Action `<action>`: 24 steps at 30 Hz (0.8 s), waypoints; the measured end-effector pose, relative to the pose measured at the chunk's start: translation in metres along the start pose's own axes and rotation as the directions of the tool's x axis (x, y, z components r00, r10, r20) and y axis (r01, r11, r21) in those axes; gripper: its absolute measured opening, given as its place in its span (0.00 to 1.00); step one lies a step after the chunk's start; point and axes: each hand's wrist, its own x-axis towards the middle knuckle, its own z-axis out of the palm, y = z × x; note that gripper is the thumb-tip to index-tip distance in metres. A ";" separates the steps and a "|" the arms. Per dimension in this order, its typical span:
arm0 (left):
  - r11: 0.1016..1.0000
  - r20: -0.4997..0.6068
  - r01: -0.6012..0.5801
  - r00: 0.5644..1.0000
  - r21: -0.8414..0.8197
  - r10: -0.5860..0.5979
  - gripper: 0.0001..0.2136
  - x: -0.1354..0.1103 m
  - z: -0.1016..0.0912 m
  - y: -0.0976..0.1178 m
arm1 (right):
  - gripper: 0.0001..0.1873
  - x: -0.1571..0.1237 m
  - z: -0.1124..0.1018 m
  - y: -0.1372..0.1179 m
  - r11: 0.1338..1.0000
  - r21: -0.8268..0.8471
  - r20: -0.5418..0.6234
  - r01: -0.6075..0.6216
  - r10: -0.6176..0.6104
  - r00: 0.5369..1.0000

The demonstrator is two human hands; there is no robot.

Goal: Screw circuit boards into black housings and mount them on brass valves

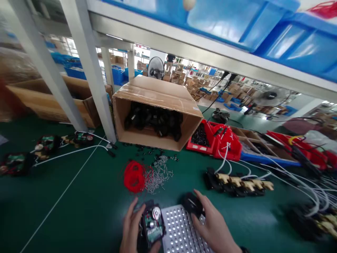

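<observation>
My left hand (134, 226) is closed round a black housing (152, 225) whose open face shows a green circuit board and a white round part. In my right hand (210, 221) is a black plastic cover (192, 204), gripped between thumb and fingers and slightly blurred. Between and below the hands lies a perforated metal plate (176, 225) with rows of round holes. Beyond the hands, a bundle of red wire (134, 176) rests beside a pile of small screws (158, 177).
A cardboard box (158, 138) of black parts lies on its side behind. Red bins (201, 149) stand right of it. Brass-fitted units (237, 182) with white tubes sit at right; open housings (50, 144) lie at left. A shelf post (92, 70) rises left.
</observation>
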 end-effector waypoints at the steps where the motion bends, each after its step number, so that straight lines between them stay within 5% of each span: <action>1: 1.000 0.013 0.004 1.000 0.002 -0.004 0.26 -0.001 0.000 -0.001 | 0.31 -0.020 0.004 0.005 0.999 -0.025 0.032 -0.025 0.026 0.999; 5: 0.991 0.177 0.133 0.976 -0.033 -0.125 0.28 -0.001 -0.001 0.004 | 0.29 -0.044 0.009 0.003 0.994 -0.068 0.060 -0.088 0.092 0.994; 8: 0.966 0.261 0.218 0.949 -0.137 -0.177 0.29 0.002 -0.008 0.022 | 0.27 -0.033 -0.002 -0.011 0.939 0.306 0.040 -0.158 0.153 0.987; 9: 0.969 0.268 0.204 0.950 -0.143 -0.160 0.29 0.002 -0.010 0.030 | 0.26 -0.029 -0.005 -0.016 0.824 0.528 0.091 -0.206 0.185 0.978; 11: 0.994 0.290 0.094 0.954 -0.058 -0.073 0.27 0.003 -0.016 0.048 | 0.25 -0.024 -0.009 -0.027 0.458 0.831 0.258 -0.317 0.188 0.948; 13: 0.988 0.330 -0.110 0.941 0.104 0.070 0.23 0.003 -0.018 0.065 | 0.24 -0.024 -0.006 -0.038 0.102 0.899 0.412 -0.425 0.127 0.902; 15: 0.922 0.381 -0.292 0.906 0.252 0.183 0.22 0.003 -0.016 0.077 | 0.22 -0.026 0.002 -0.050 -0.117 0.870 0.488 -0.480 0.061 0.871; 17: 0.855 0.430 -0.380 0.877 0.352 0.213 0.21 0.002 -0.012 0.083 | 0.21 -0.029 0.010 -0.059 -0.235 0.845 0.497 -0.480 0.017 0.867; 19: 0.811 0.473 -0.412 0.860 0.416 0.194 0.21 0.001 -0.007 0.086 | 0.20 -0.033 0.014 -0.065 -0.155 0.888 0.442 -0.433 0.026 0.897; 24: 0.791 0.538 -0.434 0.828 0.432 0.160 0.20 0.005 -0.005 0.084 | 0.21 -0.040 0.003 -0.065 0.341 0.927 0.199 -0.159 -0.087 0.976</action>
